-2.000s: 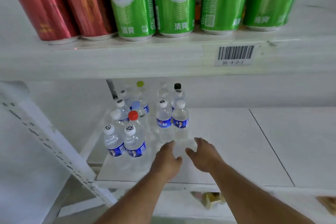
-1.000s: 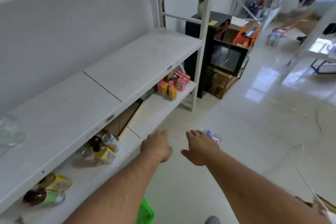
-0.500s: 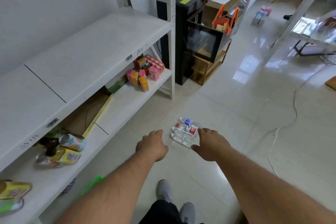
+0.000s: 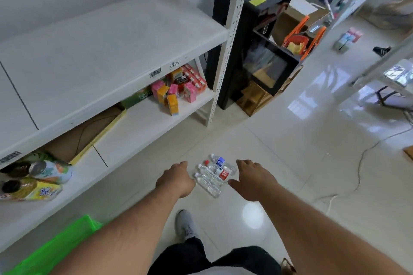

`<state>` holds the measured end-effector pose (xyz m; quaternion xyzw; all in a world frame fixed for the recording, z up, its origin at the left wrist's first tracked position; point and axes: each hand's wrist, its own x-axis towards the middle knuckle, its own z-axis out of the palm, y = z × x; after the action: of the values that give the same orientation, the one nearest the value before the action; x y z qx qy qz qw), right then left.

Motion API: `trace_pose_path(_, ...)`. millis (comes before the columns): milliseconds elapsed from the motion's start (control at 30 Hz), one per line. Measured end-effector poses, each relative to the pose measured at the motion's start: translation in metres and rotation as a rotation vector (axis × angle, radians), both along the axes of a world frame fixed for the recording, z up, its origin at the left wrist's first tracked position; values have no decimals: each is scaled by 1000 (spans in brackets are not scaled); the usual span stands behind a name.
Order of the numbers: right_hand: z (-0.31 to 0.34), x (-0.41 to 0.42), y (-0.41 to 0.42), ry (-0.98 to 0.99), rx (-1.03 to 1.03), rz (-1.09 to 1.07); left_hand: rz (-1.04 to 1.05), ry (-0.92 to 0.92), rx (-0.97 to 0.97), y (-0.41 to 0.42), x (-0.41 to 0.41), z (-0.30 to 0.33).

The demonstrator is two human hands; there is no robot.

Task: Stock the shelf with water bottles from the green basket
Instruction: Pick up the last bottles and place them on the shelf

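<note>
Glossy pale floor tiles [image 4: 290, 152] fill the centre and right of the view. Several clear water bottles [image 4: 213, 174] lie on their sides in a cluster on the tiles, at frame centre. Left hand [image 4: 175, 179] hovers at the cluster's 9 o'clock, fingers loosely curled, holding nothing. Right hand [image 4: 252, 179] hovers at its 3 o'clock, fingers spread, empty. Green basket [image 4: 58, 245] shows at 7 o'clock. White shelf [image 4: 107, 51] spans 9 to 12 o'clock, with juice cartons [image 4: 172, 94] on the tier below.
</note>
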<state>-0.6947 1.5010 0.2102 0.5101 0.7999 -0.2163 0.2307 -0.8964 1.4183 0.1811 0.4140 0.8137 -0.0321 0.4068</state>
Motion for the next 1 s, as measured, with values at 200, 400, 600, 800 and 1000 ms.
trace_pose_path(200, -8, -12, 53, 2, -57, 85, 157, -19, 11, 35, -9, -4)
trace_pose_path(400, -37, -15, 114, 18, -116, 235, 374, -28, -22, 56, 6, -25)
trace_pose_path(600, -92, -1, 181, 14, -268, 361, 636, -74, -97, 74, 50, -69)
trace_pose_path(800, -195, -6, 228, -24, -340, 401, 917, -204, -92, 97, 91, -164)
trace_pose_path(1000, -356, -30, 235, -22, -407, 300, 1119, -293, -84, 103, 116, -314)
